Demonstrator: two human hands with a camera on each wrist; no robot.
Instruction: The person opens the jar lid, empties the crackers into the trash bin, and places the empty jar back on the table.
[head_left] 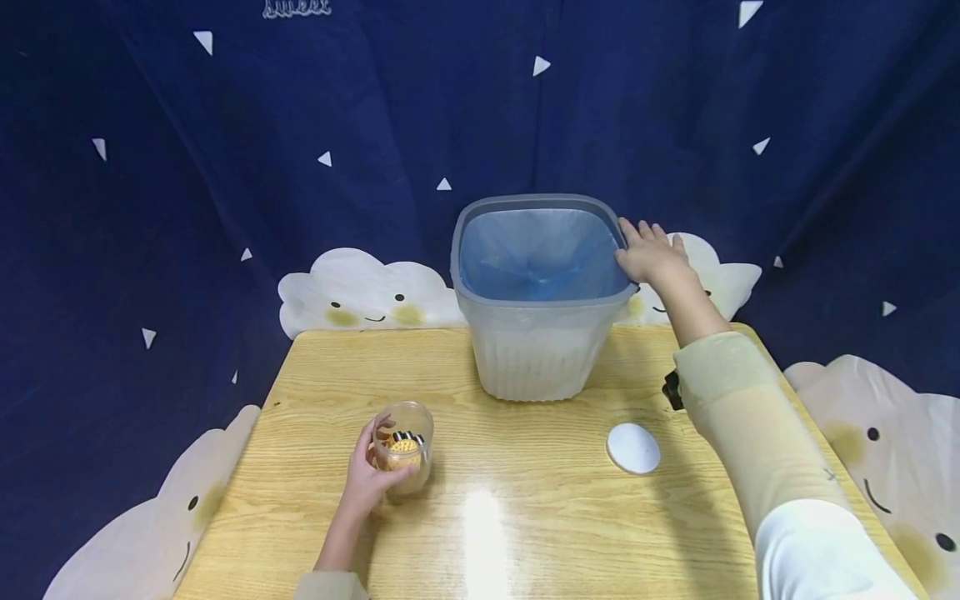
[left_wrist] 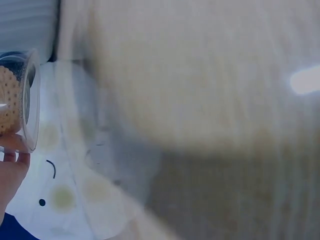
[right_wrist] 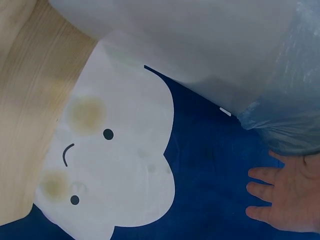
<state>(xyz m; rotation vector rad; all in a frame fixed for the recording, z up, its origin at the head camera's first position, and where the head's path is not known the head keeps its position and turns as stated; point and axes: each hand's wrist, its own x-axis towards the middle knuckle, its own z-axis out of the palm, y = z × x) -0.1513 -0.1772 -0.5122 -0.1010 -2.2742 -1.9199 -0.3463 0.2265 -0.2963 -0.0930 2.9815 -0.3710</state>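
Gripping a clear, cylindrical plastic cup (head_left: 424,457) in our curled left hand (head_left: 371,472), we had a yellow, perforated biscuit (head_left: 403,447) left inside. Rightward stood the translucent white plastic bin (head_left: 540,358), its blue liner (head_left: 517,250) already fitted, our right hand (head_left: 651,252) straight-fingered against its rim.

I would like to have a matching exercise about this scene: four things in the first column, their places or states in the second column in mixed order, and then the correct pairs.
Column one
1. Bin
2. Jar
3. Disc
4. Right hand

Column two
A. White, lying flat on the table
B. At the bin's rim, fingers extended
C. Lined with a blue bag
D. Clear, held in the left hand

Pairs: 1-C, 2-D, 3-A, 4-B
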